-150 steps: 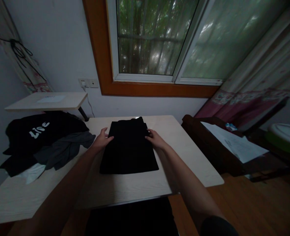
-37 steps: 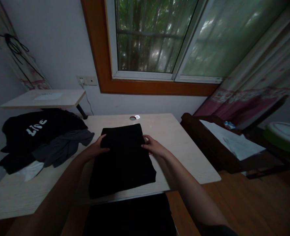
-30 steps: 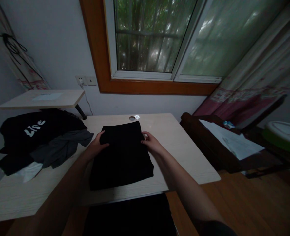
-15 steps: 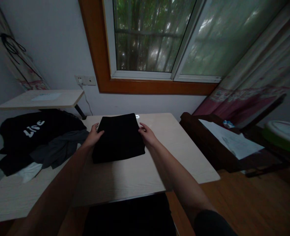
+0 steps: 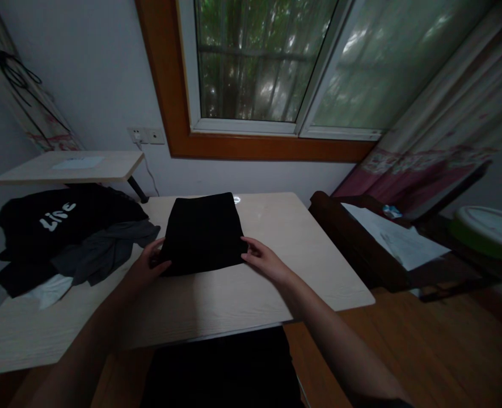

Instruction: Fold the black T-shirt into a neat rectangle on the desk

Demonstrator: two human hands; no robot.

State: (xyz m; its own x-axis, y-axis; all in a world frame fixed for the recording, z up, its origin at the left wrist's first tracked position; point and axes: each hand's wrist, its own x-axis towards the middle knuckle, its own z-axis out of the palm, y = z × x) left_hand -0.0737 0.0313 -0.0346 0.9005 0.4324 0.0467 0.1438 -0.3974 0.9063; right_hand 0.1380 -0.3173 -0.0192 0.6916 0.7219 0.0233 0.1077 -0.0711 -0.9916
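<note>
A folded black garment lies on the light wooden table, near its far edge. My left hand is at the garment's near-left corner, fingers curled round the edge. At the near-right corner my right hand pinches the edge between thumb and fingertips. Both forearms reach in from the bottom of the view.
A heap of dark clothes, one with white lettering, lies on the table's left side above a white piece. A small shelf stands behind it. A dark wooden piece with papers stands to the right, and a window is ahead.
The garment was folded in half away from me and now lies smaller and farther back. Both hands slid from its far sides back to its near corners.
</note>
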